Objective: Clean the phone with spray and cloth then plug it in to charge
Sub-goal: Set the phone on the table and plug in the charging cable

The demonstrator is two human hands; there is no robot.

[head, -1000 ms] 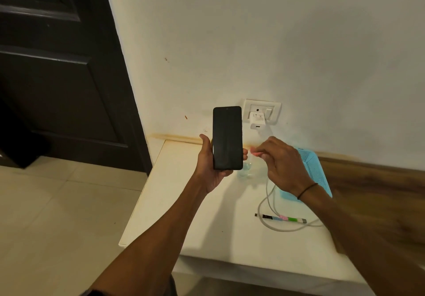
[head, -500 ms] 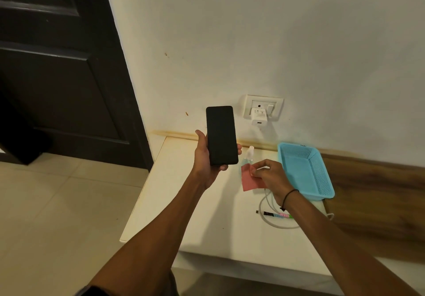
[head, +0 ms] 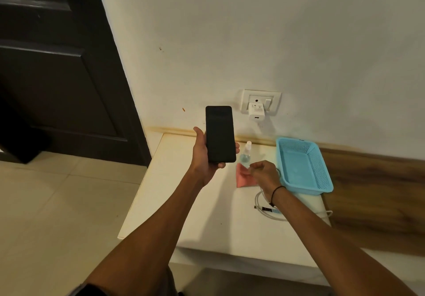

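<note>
A: From the head camera, what's in the blue mesh basket (head: 320, 176)?

B: It looks empty. Just left of it, the right hand (head: 262, 173) has its grip pinching a pink cloth (head: 243, 179) beside a clear spray bottle (head: 245, 155).

A: And the phone (head: 220, 134)?

B: Smooth, black, upright, clasped in the left hand (head: 203, 157), further left of the basket, above the white worktop (head: 195, 215). A white charger (head: 256, 113) sits in the wall socket; its print is unreadable.
</note>
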